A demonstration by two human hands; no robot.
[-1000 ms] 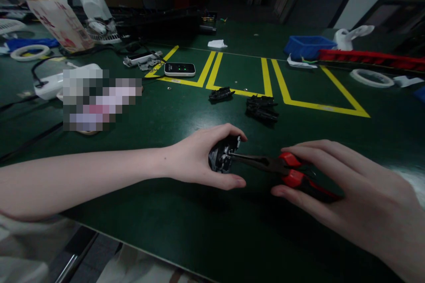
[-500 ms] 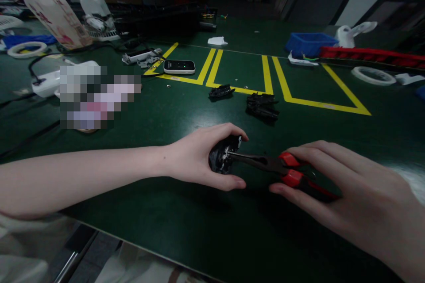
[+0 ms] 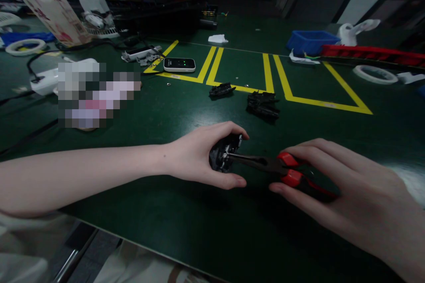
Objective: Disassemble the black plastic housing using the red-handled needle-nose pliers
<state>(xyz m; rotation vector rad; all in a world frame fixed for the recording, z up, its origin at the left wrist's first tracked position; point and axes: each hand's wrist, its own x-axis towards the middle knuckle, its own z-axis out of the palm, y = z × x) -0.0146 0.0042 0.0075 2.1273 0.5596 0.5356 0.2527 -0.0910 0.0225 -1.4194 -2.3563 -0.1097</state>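
Observation:
My left hand (image 3: 202,154) is wrapped round a black plastic part (image 3: 219,157), whose face toward the right has pale, whitish bits in its middle. In my right hand (image 3: 345,185) are long-nose pliers (image 3: 265,163) with red and black handles. Their thin jaws point left, and the tips touch the pale middle of the part; whether they grip anything there is too small to tell. Beyond my hands lie a small black plastic piece (image 3: 222,90) and a larger clump of black plastic pieces (image 3: 263,105) on the green table (image 3: 159,239).
Yellow tape (image 3: 245,88) marks out bays across the table. A white device with a black screen (image 3: 179,65) lies in the left bay. Further off are a blue bin (image 3: 310,42), a red strip (image 3: 375,58), a tape roll (image 3: 375,74), a bottle (image 3: 53,13) and a white fan (image 3: 93,4).
Both hands keep their places, with the plier tips still at the black part. The view has shifted very slightly.

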